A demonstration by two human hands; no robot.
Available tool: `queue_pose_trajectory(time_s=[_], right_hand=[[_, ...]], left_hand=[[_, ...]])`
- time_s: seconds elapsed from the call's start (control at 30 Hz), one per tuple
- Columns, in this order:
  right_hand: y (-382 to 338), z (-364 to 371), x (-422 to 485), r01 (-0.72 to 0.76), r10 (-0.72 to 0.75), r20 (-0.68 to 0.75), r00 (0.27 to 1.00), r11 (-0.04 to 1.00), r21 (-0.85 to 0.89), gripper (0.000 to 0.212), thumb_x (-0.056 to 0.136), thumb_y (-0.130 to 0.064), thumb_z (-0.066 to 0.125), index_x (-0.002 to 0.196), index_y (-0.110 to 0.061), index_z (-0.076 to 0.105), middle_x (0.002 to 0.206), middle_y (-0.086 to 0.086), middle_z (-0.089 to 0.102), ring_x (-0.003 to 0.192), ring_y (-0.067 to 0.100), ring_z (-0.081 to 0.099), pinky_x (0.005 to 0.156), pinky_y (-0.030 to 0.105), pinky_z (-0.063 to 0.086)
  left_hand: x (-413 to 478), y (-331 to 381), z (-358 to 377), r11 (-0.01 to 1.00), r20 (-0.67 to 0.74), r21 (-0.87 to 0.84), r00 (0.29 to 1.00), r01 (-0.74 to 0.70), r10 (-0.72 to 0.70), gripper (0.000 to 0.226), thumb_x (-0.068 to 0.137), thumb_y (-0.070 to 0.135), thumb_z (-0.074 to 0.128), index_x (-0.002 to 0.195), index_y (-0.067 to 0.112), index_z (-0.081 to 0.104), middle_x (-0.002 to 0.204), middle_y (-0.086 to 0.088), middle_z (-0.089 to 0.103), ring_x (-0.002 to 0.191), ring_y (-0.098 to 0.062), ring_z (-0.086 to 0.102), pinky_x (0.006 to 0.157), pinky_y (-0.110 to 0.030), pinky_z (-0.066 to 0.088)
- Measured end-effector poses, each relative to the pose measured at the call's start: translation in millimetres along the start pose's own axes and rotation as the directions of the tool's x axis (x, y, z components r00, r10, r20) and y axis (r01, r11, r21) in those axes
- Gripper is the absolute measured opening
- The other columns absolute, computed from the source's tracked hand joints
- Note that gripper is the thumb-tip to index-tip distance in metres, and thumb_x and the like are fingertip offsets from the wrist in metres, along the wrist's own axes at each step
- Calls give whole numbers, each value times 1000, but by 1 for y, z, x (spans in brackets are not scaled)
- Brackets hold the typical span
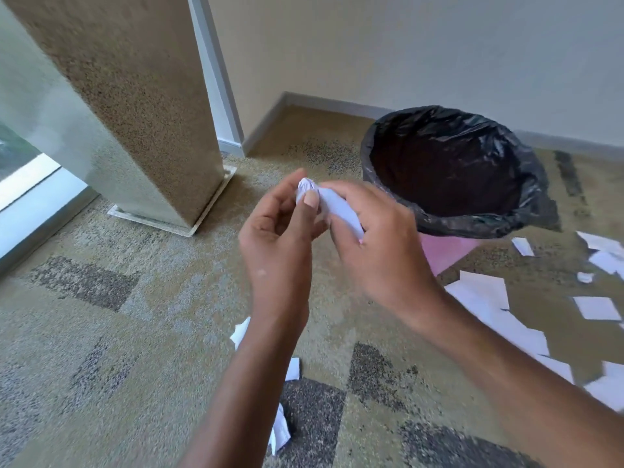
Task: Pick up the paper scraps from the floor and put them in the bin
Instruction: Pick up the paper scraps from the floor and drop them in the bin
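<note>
Your forearms fill foreground. Left hand (277, 238) and right hand (378, 241) both pinched on crumpled paper wad (329, 206) — fingers closed round it, wad held up just short of bin (499, 217). Step in hand, by my reading: compacting gathered paper before drop. Next move calls for short carry forward-right over black liner rim, then release. Loose scraps (479, 292) on carpet (101, 332) at right — more near your left forearm.

Left hand (277, 238) and right hand (378, 251) bare — no gloves, rings or watch; both forearms uncovered — short, unpainted nails.
</note>
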State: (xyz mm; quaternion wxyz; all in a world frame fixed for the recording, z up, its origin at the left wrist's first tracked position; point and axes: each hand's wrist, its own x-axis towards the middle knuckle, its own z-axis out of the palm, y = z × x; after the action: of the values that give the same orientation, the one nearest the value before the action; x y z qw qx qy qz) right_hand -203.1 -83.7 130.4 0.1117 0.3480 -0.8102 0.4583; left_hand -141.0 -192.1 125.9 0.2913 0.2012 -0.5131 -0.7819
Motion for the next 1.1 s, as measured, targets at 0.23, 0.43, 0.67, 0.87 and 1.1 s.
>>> queue_pose_trajectory(time_s=[0.23,0.43,0.67,0.87,1.1], right_hand=[[5,-69,20,-133,124,-204,971,991,-31,33,98,-13,66,128,-21,73,109,-8,77,95,10,73,88,34,60],[48,-99,25,-321,315,-231,921,947,13,35,93,-22,69,128,-25,71,105,-10,77,90,15,76,83,47,66],[67,-102,15,-368,367,-246,897,929,44,32,95,-15,71,127,-20,72,101,-5,75,87,15,75,74,40,68],[59,-92,12,-347,345,-233,909,937,35,26,95,-13,72,119,-21,77,99,-8,76,86,15,76,74,41,68],[23,-59,-11,-225,238,-121,964,968,114,19,98,-9,71,112,-19,80,95,-9,77,84,14,76,77,40,66]], left_hand=[[7,18,71,997,180,63,983,-32,20,32,102,4,69,134,5,70,97,-18,78,82,-19,71,84,-37,66],[18,2,104,979,233,173,961,109,-149,40,104,-8,54,142,4,63,121,-15,76,105,-24,78,86,-28,65],[13,-8,104,962,272,240,942,132,-196,41,105,-9,49,139,7,67,132,-13,71,113,-22,75,92,-29,64],[9,-5,88,963,262,244,948,116,-181,32,105,-4,53,127,8,73,117,-12,78,106,-23,78,89,-31,65],[2,3,15,967,202,201,959,157,-198,22,104,-3,59,123,1,71,103,-21,78,92,-27,74,93,-43,64]])
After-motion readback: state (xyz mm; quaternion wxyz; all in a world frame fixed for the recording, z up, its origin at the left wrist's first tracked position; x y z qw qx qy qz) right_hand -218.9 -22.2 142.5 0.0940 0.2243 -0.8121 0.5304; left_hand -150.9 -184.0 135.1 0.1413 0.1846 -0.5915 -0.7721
